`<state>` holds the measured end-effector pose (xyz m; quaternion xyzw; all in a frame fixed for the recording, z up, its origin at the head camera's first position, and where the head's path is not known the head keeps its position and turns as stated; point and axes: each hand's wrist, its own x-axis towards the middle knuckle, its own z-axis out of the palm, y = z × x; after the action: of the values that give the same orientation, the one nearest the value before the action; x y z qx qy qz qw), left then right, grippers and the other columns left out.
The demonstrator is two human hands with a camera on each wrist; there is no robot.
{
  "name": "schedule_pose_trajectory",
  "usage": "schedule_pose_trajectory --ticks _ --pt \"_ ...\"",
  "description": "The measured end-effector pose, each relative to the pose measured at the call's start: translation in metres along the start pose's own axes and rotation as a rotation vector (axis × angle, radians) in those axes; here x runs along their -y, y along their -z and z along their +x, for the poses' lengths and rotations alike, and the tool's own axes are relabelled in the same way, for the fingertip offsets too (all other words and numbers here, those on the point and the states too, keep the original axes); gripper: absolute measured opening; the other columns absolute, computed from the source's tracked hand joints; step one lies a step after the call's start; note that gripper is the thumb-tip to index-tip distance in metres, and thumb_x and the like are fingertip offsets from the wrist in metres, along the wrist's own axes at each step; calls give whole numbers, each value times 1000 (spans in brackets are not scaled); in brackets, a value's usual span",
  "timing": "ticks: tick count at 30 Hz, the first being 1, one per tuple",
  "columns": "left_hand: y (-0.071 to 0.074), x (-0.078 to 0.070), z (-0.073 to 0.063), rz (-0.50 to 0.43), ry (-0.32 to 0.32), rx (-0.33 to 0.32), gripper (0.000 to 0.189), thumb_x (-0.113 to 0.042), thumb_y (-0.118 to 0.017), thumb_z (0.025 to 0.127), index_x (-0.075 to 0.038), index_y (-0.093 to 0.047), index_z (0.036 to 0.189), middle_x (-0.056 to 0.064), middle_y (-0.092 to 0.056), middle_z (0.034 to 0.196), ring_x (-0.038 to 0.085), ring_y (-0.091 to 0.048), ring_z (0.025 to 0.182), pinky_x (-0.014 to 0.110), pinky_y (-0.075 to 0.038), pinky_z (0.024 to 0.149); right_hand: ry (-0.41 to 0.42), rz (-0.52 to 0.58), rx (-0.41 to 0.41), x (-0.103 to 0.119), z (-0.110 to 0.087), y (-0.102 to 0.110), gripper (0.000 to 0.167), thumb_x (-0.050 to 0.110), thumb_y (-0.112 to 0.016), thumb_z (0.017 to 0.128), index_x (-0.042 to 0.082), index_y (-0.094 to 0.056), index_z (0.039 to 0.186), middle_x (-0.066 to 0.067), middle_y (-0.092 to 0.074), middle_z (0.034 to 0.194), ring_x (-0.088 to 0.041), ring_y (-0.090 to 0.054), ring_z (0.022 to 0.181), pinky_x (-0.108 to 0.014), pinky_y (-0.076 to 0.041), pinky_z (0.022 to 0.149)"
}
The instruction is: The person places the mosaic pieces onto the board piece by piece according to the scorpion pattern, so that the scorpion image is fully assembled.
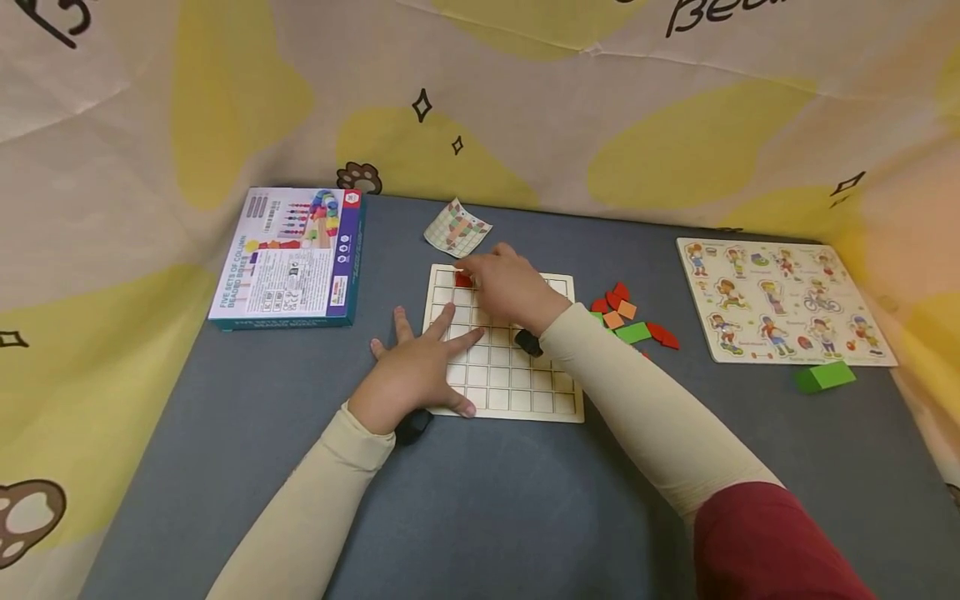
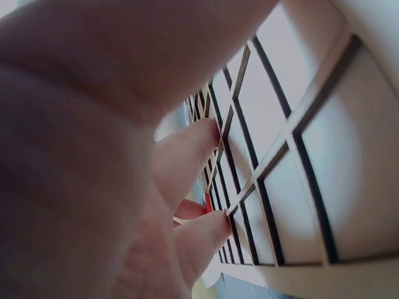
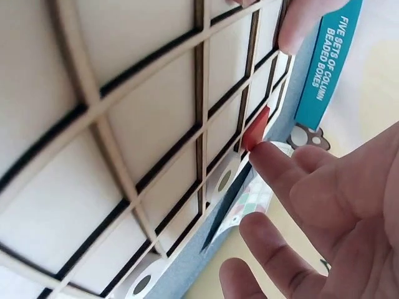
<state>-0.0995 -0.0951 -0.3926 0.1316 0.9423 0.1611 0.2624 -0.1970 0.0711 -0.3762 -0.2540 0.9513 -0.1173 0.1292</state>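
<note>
A wooden grid board [image 1: 498, 398] lies on the grey table, its cells framed by raised strips. My left hand [image 1: 412, 371] rests spread on the board's left side, with the thumb at the front edge. A small red piece [image 1: 463, 281] sits in the board's back row, near the left corner. My right hand [image 1: 517, 292] reaches over the back of the board. One fingertip touches the edge of the red piece [image 3: 254, 131] in the right wrist view, while the other fingers hang loosely past the board. The left wrist view shows the left fingers against the grid strips.
Loose red, orange and green pieces [image 1: 633, 332] lie right of the board. Behind it is a curled pattern card [image 1: 457, 229]. A boxed bead set [image 1: 288, 258] stands left; a picture puzzle board [image 1: 783, 304] and a green block [image 1: 825, 377] lie right.
</note>
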Motion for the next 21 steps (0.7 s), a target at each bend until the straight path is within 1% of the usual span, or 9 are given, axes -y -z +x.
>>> schedule_pose_trajectory --ticks 3,6,10,13,15,16,17,19,21 --pt "0 0 0 1 3 4 117 -60 -96 66 -40 -36 165 4 1 178 70 18 146 94 -10 98 -7 40 -24 -6 -7 2 55 2 -56 101 21 -60 153 1 -67 140 -30 -47 136 -48 -45 109" --pt "0 0 0 5 9 10 118 -61 -96 66 -41 -35 166 5 1 178 70 17 146 94 -10 99 -5 67 -56 -15 -19 4 57 -1 -52 100 21 -60 152 0 -67 140 -30 -47 137 -49 -45 109" --pt "0 -1 0 6 18 14 119 -60 -96 66 -41 -34 166 4 2 178 69 18 147 93 -10 100 -19 95 -101 -35 -46 11 59 -5 -45 97 16 -63 149 -4 -68 142 -34 -49 135 -51 -44 110" --pt "0 -2 0 1 17 15 120 -59 -97 66 -42 -33 166 3 2 178 68 18 147 93 -9 101 -48 93 -146 -61 -70 19 58 -6 -41 97 11 -65 146 -9 -69 139 -38 -51 131 -53 -43 110" --pt "0 -2 0 -1 12 13 120 -58 -97 66 -41 -33 166 3 2 178 68 18 147 93 -9 101 -92 101 -168 -82 -88 25 57 -7 -39 97 8 -65 146 -12 -69 138 -40 -51 129 -54 -44 106" --pt "-1 -2 0 -2 10 12 120 -58 -97 66 -41 -33 166 3 2 178 68 18 147 93 -8 101 -118 105 -178 -93 -96 28 57 -7 -40 95 7 -65 145 -14 -70 135 -40 -51 126 -53 -45 102" --pt "-1 -2 0 -3 8 10 120 -58 -97 66 -41 -33 166 3 2 178 67 18 148 93 -8 101 -148 113 -182 -103 -104 31 56 -6 -41 97 6 -64 146 -15 -70 134 -40 -50 125 -53 -47 97" --pt "0 -2 0 -8 7 9 120 -57 -97 67 -40 -33 166 3 2 178 67 19 148 93 -8 101 -196 121 -188 -121 -119 38 56 -6 -40 97 5 -64 146 -19 -69 134 -41 -49 123 -52 -46 90" --pt "1 -2 -1 -14 7 9 119 -56 -97 67 -40 -33 166 3 3 178 66 20 148 93 -7 102 -223 119 -193 -136 -131 43 54 -4 -40 97 3 -63 146 -21 -68 134 -41 -52 113 -50 -44 80"
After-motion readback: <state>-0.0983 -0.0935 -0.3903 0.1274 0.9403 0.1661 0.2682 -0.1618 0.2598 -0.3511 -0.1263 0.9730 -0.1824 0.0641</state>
